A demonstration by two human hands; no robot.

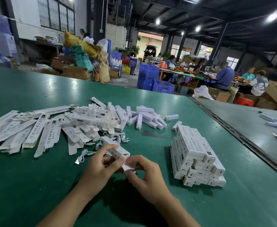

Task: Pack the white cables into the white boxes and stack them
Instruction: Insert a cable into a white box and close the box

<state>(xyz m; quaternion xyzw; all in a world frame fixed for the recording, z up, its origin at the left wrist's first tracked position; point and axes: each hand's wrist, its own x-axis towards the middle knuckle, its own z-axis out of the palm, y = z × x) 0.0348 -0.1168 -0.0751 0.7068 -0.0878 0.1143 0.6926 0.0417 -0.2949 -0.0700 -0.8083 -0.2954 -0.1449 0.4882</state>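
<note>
A long white box lies slanted over the green table, its near end open. My left hand grips that box around its middle. My right hand pinches the box's end flap just below the opening. A loose white cable with a USB plug lies left of my hands, and more cables are bunched behind the box. A stack of packed white boxes stands to the right. Whether a cable is inside the held box is hidden.
Flat unfolded cartons spread across the left of the table. Small white boxes lie in a heap behind. A metal seam splits off a second table at right. People sit at a far table among blue crates.
</note>
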